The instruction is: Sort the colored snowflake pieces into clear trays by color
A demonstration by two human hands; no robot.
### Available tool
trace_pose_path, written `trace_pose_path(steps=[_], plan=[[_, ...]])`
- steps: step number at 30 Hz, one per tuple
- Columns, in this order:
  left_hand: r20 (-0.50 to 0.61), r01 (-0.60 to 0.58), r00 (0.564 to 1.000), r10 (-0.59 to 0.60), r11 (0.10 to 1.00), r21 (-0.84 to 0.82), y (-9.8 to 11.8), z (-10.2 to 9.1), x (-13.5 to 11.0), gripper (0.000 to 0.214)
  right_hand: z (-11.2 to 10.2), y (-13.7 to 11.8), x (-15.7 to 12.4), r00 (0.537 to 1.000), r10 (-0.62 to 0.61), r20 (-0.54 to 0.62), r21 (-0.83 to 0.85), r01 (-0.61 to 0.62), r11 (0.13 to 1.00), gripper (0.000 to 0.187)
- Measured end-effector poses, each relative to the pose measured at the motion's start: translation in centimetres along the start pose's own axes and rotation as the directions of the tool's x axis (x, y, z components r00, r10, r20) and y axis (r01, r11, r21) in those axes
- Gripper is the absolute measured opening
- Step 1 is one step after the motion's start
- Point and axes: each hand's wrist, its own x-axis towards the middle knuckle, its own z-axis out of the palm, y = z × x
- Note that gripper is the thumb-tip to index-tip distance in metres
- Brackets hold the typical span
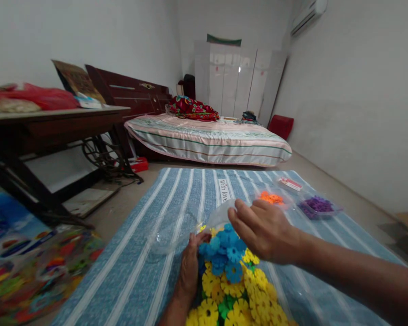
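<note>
My left hand (pixel 189 267) rests against the left side of a mass of flower-shaped plastic discs, its fingers curled round the edge and partly hidden. The blue discs (pixel 224 249) sit at the top, and yellow discs (pixel 238 292) with some green and orange ones spread below toward me. Above the blue discs my right hand (pixel 263 228) is closed, fingers pinched at the edge of a whitish translucent plastic piece (pixel 221 213), which looks like a container or lid. Whether the blue discs are joined to the yellow ones, I cannot tell.
A clear plastic container (pixel 172 233) lies at left on the striped blue cloth (pixel 129 267). Tubs of orange pieces (pixel 271 197) and purple pieces (pixel 318 204) stand at right, near a red-and-white packet (pixel 290 183). Colourful bags (pixel 47 271) lie on the floor left; a bed (pixel 211 140) stands behind.
</note>
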Motion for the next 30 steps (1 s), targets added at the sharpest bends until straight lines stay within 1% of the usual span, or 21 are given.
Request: trace_pose_path(steps=[3, 5, 6, 7, 8, 9, 10, 11, 12, 13, 15, 17, 20, 22, 26, 27, 28, 30], plan=[[0.019, 0.004, 1.000, -0.004, 1.000, 0.013, 0.1, 0.1, -0.1, 0.076, 0.5, 0.9, -0.3, 0.997, 0.077, 0.016, -0.019, -0.076, 0.997, 0.027], [0.043, -0.021, 0.999, 0.020, 0.999, 0.031, -0.1, 0.1, 0.0, 0.071, 1.2, 2.1, -0.5, 0.985, 0.170, 0.040, -0.020, -0.169, 0.985, 0.026], [0.062, -0.033, 0.998, 0.030, 0.998, 0.051, -0.2, 0.1, 0.2, 0.067, 1.8, 2.8, -0.5, 0.964, 0.254, 0.074, -0.031, -0.253, 0.967, 0.026], [0.079, -0.041, 0.996, 0.035, 0.996, 0.078, -0.4, 0.1, 0.3, 0.063, 2.5, 3.7, -0.5, 0.923, 0.362, 0.130, -0.049, -0.358, 0.932, 0.026], [0.096, -0.046, 0.995, 0.036, 0.993, 0.108, -0.5, 0.1, 0.4, 0.058, 3.5, 4.7, -0.5, 0.852, 0.480, 0.209, -0.073, -0.476, 0.877, 0.026], [0.108, -0.050, 0.994, 0.035, 0.989, 0.139, -0.6, 0.1, 0.6, 0.055, 4.6, 5.7, -0.5, 0.744, 0.592, 0.309, -0.102, -0.593, 0.799, 0.026], [0.115, -0.055, 0.993, 0.036, 0.984, 0.168, -0.6, 0.1, 0.7, 0.053, 5.9, 6.7, -0.5, 0.621, 0.662, 0.419, -0.123, -0.684, 0.719, 0.026], [0.118, -0.061, 0.992, 0.039, 0.979, 0.194, -0.7, 0.1, 0.9, 0.052, 7.3, 7.7, -0.6, 0.479, 0.706, 0.522, -0.149, -0.764, 0.628, 0.026], [0.116, -0.068, 0.992, 0.043, 0.974, 0.218, -0.7, 0.1, 1.0, 0.051, 8.8, 8.4, -0.8, 0.330, 0.723, 0.607, -0.180, -0.829, 0.530, 0.026], [0.110, -0.074, 0.993, 0.049, 0.968, 0.239, -0.7, 0.0, 1.1, 0.050, 10.3, 9.0, -1.1, 0.269, 0.721, 0.639, -0.198, -0.848, 0.492, 0.026], [0.097, -0.079, 0.994, 0.053, 0.957, 0.278, -0.8, -0.1, 1.4, 0.049, 13.1, 9.8, -1.9, 0.199, 0.714, 0.672, -0.218, -0.867, 0.447, 0.023], [0.090, -0.076, 0.995, 0.050, 0.948, 0.310, -0.9, -0.3, 1.6, 0.046, 15.3, 10.1, -3.0, 0.148, 0.705, 0.693, -0.234, -0.879, 0.415, 0.028], [0.094, -0.069, 0.995, 0.039, 0.939, 0.338, -1.3, -0.6, 1.9, 0.044, 17.1, 10.9, -5.2, 0.073, 0.718, 0.692, -0.290, -0.883, 0.370, 0.041], [0.093, -0.061, 0.995, 0.030, 0.935, 0.350, -1.5, -0.6, 1.9, 0.043, 17.4, 12.0, -7.2, 0.008, 0.744, 0.669, -0.362, -0.870, 0.334, 0.039], [0.076, -0.053, 0.997, 0.027, 0.925, 0.376, -1.7, -0.7, 1.9, 0.041, 17.0, 14.2, -12.3, -0.175, 0.749, 0.639, -0.514, -0.821, 0.247, 0.033], [0.080, -0.055, 0.996, 0.027, 0.924, 0.378, -1.7, -0.7, 1.8, 0.040, 16.8, 14.5, -13.6, -0.207, 0.740, 0.641, -0.532, -0.814, 0.233, 0.034], [0.082, -0.055, 0.996, 0.026, 0.924, 0.379, -1.7, -0.7, 1.8, 0.040, 16.6, 14.6, -14.8, -0.229, 0.729, 0.645, -0.540, -0.811, 0.223, 0.036], [0.087, -0.053, 0.996, 0.021, 0.925, 0.377, -1.6, -0.7, 1.8, 0.039, 16.1, 14.7, -16.6, -0.252, 0.719, 0.647, -0.542, -0.816, 0.202, 0.037]])
